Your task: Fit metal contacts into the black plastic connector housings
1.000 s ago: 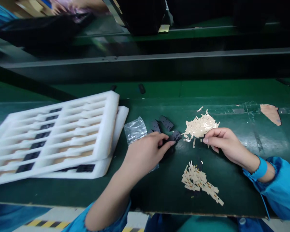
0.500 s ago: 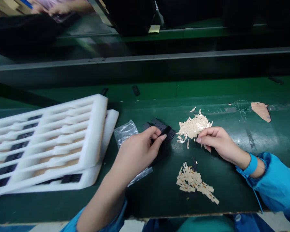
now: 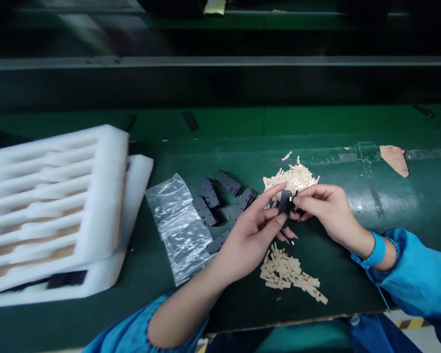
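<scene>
Between the thumb and fingers of my left hand (image 3: 252, 235) is a flat black plastic plate (image 3: 285, 202), held tilted over the bench. My right hand (image 3: 325, 208) meets it from the right, its thumb and forefinger pinched on a tiny dark piece (image 3: 295, 200) at the plate's edge; its exact kind is too small to make out. Just behind the hands lies a heap of small cream strips (image 3: 297, 177). A second pile of cream strips with brownish patches (image 3: 290, 274) is nearer the front edge. Several more black plates (image 3: 210, 192) lie left of the hands, partly stacked.
A clear plastic bag (image 3: 178, 220) lies flat beside the black plates. Two stacked white foam trays (image 3: 106, 196) fill the left side, with black parts in the lower one. At the back are dark pieces (image 3: 190, 120); a torn pinkish-brown scrap (image 3: 395, 159) is at right.
My left hand has moved right from the black stack, bringing a black plate to my right hand. The view has shifted, showing more of the bag and loose plates.
</scene>
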A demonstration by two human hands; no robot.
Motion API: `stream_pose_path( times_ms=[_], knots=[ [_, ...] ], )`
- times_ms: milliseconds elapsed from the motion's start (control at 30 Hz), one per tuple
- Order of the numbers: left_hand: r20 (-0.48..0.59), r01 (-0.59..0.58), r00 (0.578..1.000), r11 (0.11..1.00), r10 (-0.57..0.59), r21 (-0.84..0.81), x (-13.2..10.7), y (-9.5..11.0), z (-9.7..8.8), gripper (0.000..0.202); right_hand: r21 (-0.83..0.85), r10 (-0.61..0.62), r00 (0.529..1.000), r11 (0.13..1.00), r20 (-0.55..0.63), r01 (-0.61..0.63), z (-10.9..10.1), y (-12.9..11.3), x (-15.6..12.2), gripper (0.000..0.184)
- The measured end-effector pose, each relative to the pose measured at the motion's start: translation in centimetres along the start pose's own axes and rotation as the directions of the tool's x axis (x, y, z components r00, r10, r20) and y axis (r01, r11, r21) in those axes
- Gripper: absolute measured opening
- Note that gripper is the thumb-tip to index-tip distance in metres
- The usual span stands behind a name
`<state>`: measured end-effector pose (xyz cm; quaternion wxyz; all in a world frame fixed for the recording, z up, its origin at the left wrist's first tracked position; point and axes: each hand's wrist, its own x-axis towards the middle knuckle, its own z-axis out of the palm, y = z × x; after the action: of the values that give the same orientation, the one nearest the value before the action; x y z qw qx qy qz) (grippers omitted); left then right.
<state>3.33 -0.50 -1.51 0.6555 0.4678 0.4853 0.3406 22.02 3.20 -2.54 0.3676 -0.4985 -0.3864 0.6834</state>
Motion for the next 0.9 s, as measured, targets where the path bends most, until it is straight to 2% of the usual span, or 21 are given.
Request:
stream_pose_path(
  times_ms=[300,900],
  knots=[
    [-0.060,-0.042,0.997,0.999,0.043,0.009,-0.65,-0.13,0.79,0.059,-0.012,0.040,0.998,0.999,-0.055,-0.040,0.54,-0.41,-0.21,0.012],
    [-0.072,-0.084,0.993,0.990,0.092,0.110,-1.01,-0.28,0.80,0.054,-0.015,-0.027,0.995,1.000,-0.098,0.026,0.86,-0.29,-0.45,0.008]
  ],
)
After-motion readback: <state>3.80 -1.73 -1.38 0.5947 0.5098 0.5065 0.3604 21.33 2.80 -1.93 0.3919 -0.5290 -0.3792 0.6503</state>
